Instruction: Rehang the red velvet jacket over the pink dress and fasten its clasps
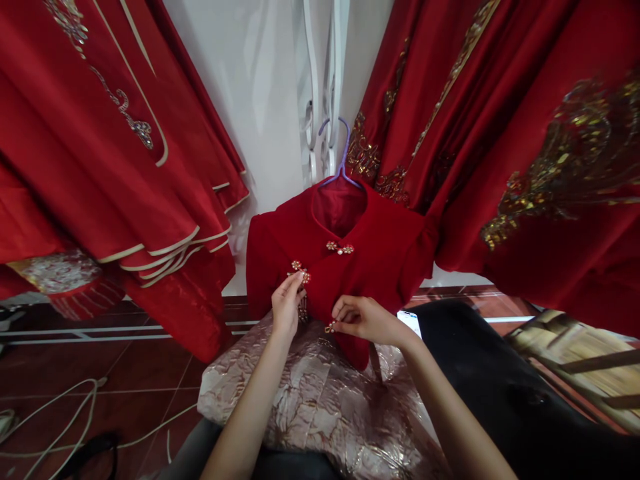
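A short red jacket (385, 233) is on a purple hanger (342, 160), its lower part resting over a shiny pinkish fabric (320, 393) on my lap. My left hand (287, 308) pinches a jewelled clasp (299, 270) with gold and pearl-like flowers at the jacket's left front. Lower and to the right, my right hand (367, 320) has thumb and fingertips closed on a small gold-and-pearl clasp piece (329, 328) by the jacket's edge. Near the collar sits another jewelled clasp (340, 248), lying across the front opening. A beaded tassel (303, 307) hangs beside my left fingers.
Long red garments with cream edging (150, 200) hang at left; a red one with gold sequins (565, 153) hangs at right. A phone (410, 323) lies by a black seat (480, 373). White cables (90, 407) trail over the tiled floor.
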`<state>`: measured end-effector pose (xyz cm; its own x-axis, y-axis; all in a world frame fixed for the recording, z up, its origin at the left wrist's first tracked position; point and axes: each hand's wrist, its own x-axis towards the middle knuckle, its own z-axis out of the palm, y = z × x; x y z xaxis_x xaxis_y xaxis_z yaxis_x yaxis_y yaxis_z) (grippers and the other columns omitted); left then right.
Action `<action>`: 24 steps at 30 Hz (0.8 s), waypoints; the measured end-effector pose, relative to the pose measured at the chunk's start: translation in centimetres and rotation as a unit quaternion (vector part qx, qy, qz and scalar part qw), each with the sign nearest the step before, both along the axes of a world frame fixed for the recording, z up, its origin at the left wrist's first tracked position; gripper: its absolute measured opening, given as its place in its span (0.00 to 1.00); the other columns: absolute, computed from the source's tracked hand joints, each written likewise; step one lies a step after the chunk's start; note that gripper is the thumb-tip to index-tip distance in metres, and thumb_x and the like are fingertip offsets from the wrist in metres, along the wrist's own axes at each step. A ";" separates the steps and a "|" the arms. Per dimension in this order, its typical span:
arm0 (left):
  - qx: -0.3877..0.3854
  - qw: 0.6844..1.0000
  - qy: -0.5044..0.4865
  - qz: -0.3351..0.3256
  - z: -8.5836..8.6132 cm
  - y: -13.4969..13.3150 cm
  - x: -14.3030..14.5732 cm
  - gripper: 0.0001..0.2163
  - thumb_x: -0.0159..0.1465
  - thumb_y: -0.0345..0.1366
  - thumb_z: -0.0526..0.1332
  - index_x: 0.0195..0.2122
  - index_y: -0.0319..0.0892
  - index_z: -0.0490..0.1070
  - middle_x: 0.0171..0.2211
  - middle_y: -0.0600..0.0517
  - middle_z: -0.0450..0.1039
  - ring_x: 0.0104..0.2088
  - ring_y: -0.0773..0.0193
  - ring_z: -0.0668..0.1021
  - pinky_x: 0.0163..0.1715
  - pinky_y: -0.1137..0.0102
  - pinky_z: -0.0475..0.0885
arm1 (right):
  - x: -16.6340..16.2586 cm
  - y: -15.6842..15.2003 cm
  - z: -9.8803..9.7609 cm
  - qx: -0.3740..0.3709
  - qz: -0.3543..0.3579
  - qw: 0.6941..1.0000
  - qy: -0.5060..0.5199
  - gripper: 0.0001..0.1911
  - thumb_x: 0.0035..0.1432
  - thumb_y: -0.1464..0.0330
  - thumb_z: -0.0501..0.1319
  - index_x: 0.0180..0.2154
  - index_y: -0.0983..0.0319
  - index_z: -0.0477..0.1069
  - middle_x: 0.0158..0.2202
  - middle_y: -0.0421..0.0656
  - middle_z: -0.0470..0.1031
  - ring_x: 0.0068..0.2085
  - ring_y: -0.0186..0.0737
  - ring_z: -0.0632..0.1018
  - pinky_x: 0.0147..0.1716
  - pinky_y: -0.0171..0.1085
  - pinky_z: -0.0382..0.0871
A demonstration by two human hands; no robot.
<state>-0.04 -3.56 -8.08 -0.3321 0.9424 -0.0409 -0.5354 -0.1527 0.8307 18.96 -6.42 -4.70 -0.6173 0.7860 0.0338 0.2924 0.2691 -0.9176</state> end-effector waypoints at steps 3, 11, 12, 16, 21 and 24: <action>-0.008 1.000 0.011 0.009 0.4 0.3 0.2 0.13 0.47 0.39 0.71 0.34 0.42 0.77 0.35 0.52 0.79 0.33 0.70 0.77 0.33 0.76 0.68 | 0.0 -0.1 0.1 0.006 0.008 1.000 -0.003 0.09 0.55 0.65 0.64 0.36 0.62 0.68 0.32 0.42 0.77 0.35 0.37 0.79 0.37 0.37 0.72; 0.074 0.968 0.237 -0.036 2.7 0.5 1.6 0.13 0.58 0.45 0.64 0.34 0.39 0.77 0.32 0.49 0.78 0.35 0.64 0.78 0.37 0.72 0.71 | 1.5 -0.6 1.6 -0.014 0.056 0.997 -0.054 0.08 0.53 0.68 0.65 0.34 0.62 0.68 0.32 0.42 0.78 0.34 0.36 0.78 0.33 0.34 0.70; 0.116 0.949 0.291 -0.026 3.5 0.6 1.7 0.12 0.60 0.43 0.63 0.37 0.41 0.76 0.34 0.49 0.77 0.36 0.64 0.77 0.36 0.72 0.72 | 1.7 -0.7 1.7 -0.014 0.062 0.996 -0.065 0.07 0.53 0.69 0.65 0.34 0.62 0.68 0.32 0.41 0.78 0.34 0.35 0.78 0.33 0.33 0.70; 0.272 0.818 0.508 0.012 6.5 1.1 1.8 0.12 0.66 0.40 0.57 0.49 0.46 0.73 0.43 0.47 0.70 0.40 0.65 0.75 0.36 0.72 0.73 | 2.3 -0.8 2.0 -0.017 0.077 0.993 -0.086 0.07 0.50 0.73 0.63 0.35 0.62 0.70 0.33 0.40 0.77 0.34 0.34 0.77 0.35 0.33 0.70; 0.329 0.599 0.727 0.065 8.8 2.3 1.1 0.14 0.68 0.39 0.54 0.50 0.43 0.71 0.39 0.46 0.68 0.41 0.59 0.70 0.42 0.64 0.72 | 2.4 -0.9 1.9 -0.042 0.081 0.992 -0.082 0.08 0.49 0.74 0.63 0.34 0.62 0.70 0.32 0.39 0.76 0.33 0.33 0.76 0.34 0.33 0.70; 0.352 0.519 0.776 0.072 9.3 3.0 0.6 0.14 0.69 0.38 0.51 0.49 0.42 0.73 0.36 0.46 0.68 0.39 0.59 0.69 0.39 0.65 0.70 | 2.4 -0.9 1.9 -0.046 0.078 0.993 -0.077 0.08 0.49 0.74 0.63 0.34 0.61 0.69 0.31 0.38 0.75 0.32 0.32 0.76 0.33 0.32 0.70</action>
